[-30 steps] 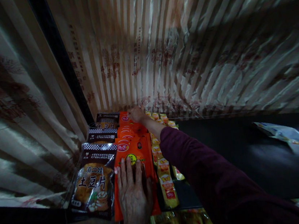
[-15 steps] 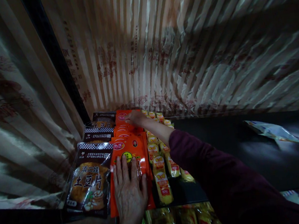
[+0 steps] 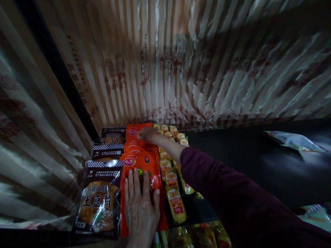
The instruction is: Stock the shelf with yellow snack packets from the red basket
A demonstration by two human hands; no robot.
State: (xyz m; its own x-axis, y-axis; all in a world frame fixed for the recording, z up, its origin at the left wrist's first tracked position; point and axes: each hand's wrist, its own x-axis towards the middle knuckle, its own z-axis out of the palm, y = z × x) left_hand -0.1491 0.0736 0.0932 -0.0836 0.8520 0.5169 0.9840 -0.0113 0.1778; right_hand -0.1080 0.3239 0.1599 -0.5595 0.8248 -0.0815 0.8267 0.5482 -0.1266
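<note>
My left hand [image 3: 142,209] lies flat, fingers stretched, on the front orange snack packet [image 3: 155,161]. Farther back, my right hand [image 3: 148,135] has its fingers curled on the rear orange packet [image 3: 132,132] and seems to grip it near its right side; the fingertips are partly hidden. Between the two, more orange packets overlap in a row. Left of them runs a row of dark potato-slice bags [image 3: 98,202]. To the right lie several small yellow wrapped snacks [image 3: 175,203], partly covered by my right forearm.
The black shelf [image 3: 232,152] carries a pale packet [image 3: 294,140] at the right. Striped wrinkled sheeting [image 3: 169,59] hangs behind, with a dark upright post [image 3: 55,61] at the left. Below the shelf edge are more packaged snacks [image 3: 198,244].
The view has shifted slightly, so the right-hand goods sit a bit farther left. My left hand stays flat on the front packet and my right hand stays at the rear one.
</note>
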